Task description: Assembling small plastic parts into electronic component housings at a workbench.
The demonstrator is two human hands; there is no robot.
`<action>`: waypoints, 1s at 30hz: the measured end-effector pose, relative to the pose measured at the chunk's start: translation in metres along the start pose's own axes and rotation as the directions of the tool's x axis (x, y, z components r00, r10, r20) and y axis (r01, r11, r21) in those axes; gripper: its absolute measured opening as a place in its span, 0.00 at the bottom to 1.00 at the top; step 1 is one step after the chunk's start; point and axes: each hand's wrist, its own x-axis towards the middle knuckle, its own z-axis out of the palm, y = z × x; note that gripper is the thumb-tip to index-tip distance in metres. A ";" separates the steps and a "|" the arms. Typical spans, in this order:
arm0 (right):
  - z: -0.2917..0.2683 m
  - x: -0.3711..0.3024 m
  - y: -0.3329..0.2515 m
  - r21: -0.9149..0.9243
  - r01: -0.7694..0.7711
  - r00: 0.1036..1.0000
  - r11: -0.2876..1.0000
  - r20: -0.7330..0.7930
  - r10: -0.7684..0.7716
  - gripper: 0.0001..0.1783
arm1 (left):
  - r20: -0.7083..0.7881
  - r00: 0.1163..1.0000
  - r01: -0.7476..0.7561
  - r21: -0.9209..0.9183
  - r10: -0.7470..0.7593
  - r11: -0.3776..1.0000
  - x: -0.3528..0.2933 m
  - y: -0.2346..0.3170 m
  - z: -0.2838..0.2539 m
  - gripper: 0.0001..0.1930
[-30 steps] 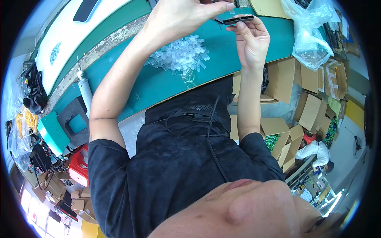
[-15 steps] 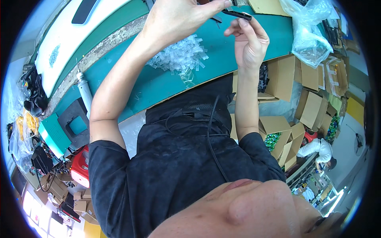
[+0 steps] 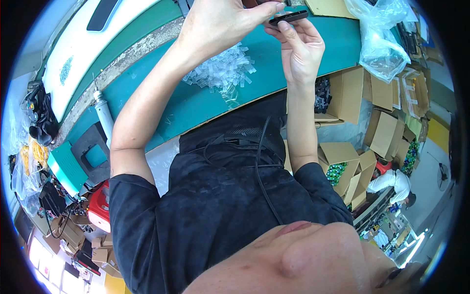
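My right hand [image 3: 302, 55] pinches a slim black rectangular plastic part [image 3: 289, 18] between thumb and fingers, above the bench. My left hand [image 3: 218, 24] reaches in beside it, its thumb tip close to the part's upper edge. The left fingers look closed, partly cut off by the top edge of the picture; a small pale glint shows at the thumb tip, too small to name. Below the left wrist lies a heap of clear plastic strips [image 3: 223, 67] on the green bench top [image 3: 271, 63].
Open cardboard boxes [image 3: 347, 95] stand at the right, one with black parts. A clear plastic bag [image 3: 384, 41] hangs over the bench's right end. At the left are a white pen-like tool [image 3: 104, 115] and a phone-shaped dark slab [image 3: 103, 14]. A person [image 3: 394, 186] is farther right.
My right hand has moved a little left and down with the black part, now tilted the other way and closer to my left thumb. My left hand has barely moved.
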 end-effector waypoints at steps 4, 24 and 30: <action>-0.007 0.001 0.008 0.052 0.095 0.994 0.994 0.046 -0.097 0.14 | 0.001 1.000 -0.007 -0.020 0.007 1.000 -0.002 0.000 0.001 0.08; 0.006 -0.006 0.001 -0.186 0.137 0.990 0.973 0.012 -0.137 0.13 | 0.020 0.995 -0.100 0.102 0.099 0.990 0.004 -0.011 -0.002 0.09; -0.009 -0.010 0.009 -0.780 0.226 0.965 0.583 0.099 -0.241 0.11 | 0.323 0.904 -0.412 0.488 0.280 0.769 0.007 -0.049 -0.007 0.10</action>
